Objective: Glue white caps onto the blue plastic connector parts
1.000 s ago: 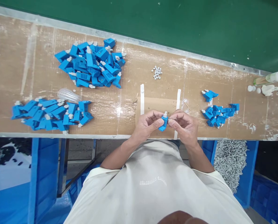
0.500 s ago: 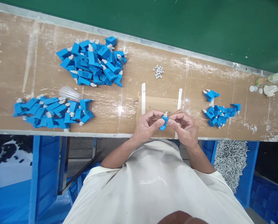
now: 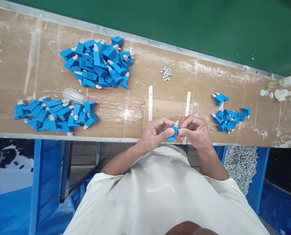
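Both hands meet over the near edge of the worktable (image 3: pixel 18 65). My left hand (image 3: pixel 156 133) pinches a small blue plastic connector (image 3: pixel 172 134) that has a white cap on its top end. My right hand (image 3: pixel 195 130) is closed on the same connector's upper end from the right, fingertips at the white cap. Beneath the hands lies a brown cardboard pad (image 3: pixel 167 109) edged by two white strips.
Two heaps of blue connectors lie at the left: a far pile (image 3: pixel 98 65) and a near pile (image 3: pixel 54 114). A smaller group (image 3: pixel 229 116) sits at the right. Tiny white caps (image 3: pixel 166 73) lie ahead. A bottle (image 3: pixel 283 82) stands far right. Blue bins are under the table.
Both hands have drawn slightly nearer to my body with the connector still held. The right fingers have closed tighter round its capped end.
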`<state>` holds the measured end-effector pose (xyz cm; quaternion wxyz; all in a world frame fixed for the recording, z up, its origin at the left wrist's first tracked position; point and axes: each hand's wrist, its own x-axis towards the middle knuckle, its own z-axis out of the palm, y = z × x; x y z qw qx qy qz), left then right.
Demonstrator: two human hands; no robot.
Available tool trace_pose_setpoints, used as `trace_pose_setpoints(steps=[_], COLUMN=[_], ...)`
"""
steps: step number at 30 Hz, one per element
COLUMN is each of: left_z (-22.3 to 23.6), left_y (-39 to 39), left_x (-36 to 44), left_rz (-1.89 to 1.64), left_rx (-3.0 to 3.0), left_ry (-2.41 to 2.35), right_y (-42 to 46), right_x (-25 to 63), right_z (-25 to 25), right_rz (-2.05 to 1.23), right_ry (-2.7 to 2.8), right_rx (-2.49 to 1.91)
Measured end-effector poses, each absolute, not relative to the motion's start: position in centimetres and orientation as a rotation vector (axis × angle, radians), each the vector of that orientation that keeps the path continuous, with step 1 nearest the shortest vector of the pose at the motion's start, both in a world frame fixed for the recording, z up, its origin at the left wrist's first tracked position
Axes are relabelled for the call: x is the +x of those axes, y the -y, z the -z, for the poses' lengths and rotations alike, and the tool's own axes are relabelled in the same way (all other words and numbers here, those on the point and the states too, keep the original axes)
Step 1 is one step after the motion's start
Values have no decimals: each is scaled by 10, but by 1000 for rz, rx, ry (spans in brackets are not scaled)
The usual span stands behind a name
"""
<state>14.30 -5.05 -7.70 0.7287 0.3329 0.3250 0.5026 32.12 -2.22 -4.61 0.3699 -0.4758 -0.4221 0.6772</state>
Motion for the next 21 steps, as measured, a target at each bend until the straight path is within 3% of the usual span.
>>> trace_pose_setpoints(steps=[16, 21], left_z=[71, 69], left_y=[52, 11], left_x=[132, 76], left_rz=[-1127, -1298], left_rx=[890, 1160], left_ry=[-807, -1335], right_y=[22, 19], right_x=[313, 322], right_z=[42, 36], right_rz=[-1664, -1624], right_ry=[1175, 1140], right_rx=[-1210, -1288])
